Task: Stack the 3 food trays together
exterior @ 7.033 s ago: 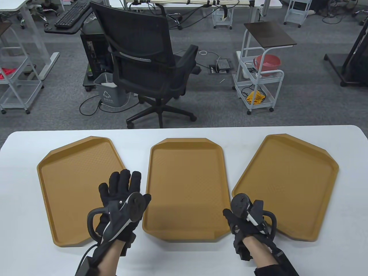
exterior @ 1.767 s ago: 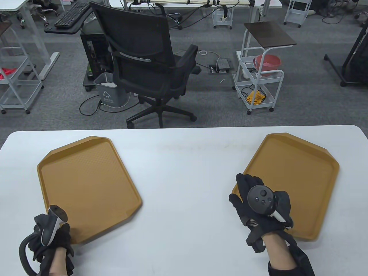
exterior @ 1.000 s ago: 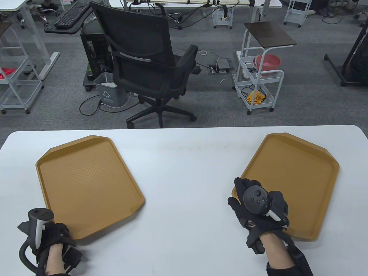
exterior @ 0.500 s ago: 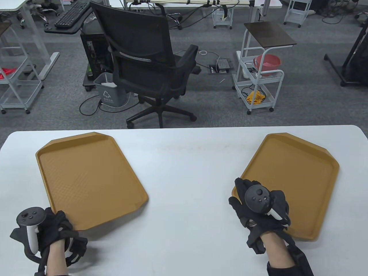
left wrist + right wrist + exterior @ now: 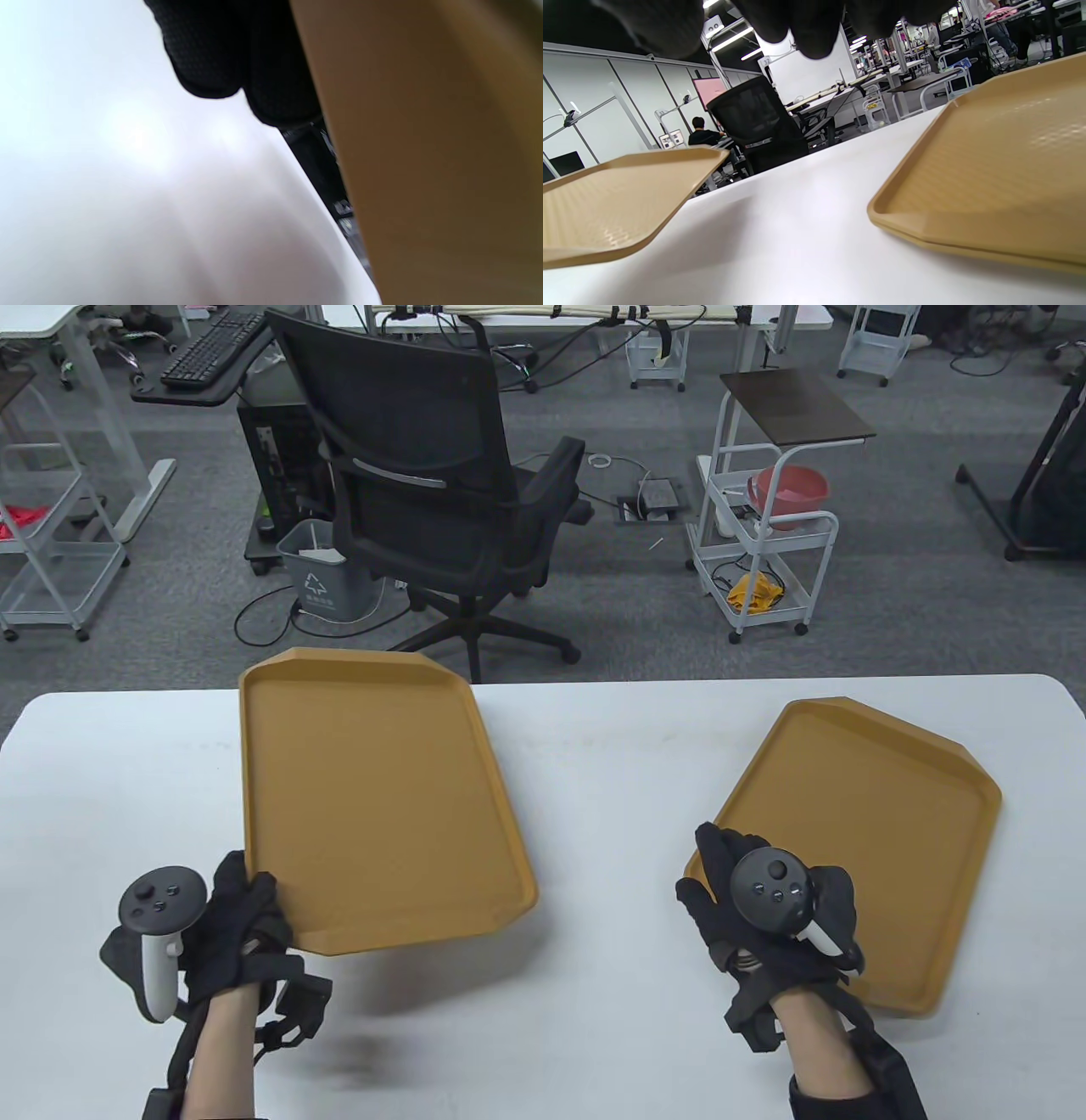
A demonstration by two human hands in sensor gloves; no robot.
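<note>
A tan food tray [image 5: 373,789] hangs in the air over the table's left middle, with its far end past the table's far edge. My left hand [image 5: 253,903] grips its near-left corner. In the left wrist view my fingers [image 5: 254,63] lie under the tray's underside [image 5: 424,148]. Two more tan trays lie nested as one stack [image 5: 882,814] at the right. My right hand [image 5: 725,848] rests on that stack's near-left corner without gripping it. The right wrist view shows the lifted tray [image 5: 619,199] and the stack [image 5: 992,178].
The white table [image 5: 611,780] lies bare between the lifted tray and the stack. A black office chair [image 5: 424,475] stands just beyond the table's far edge, and a white cart [image 5: 764,551] stands further right on the floor.
My left hand has lifted the left tray off the table and carried it right and away from me. The right hand and the stack have stayed put.
</note>
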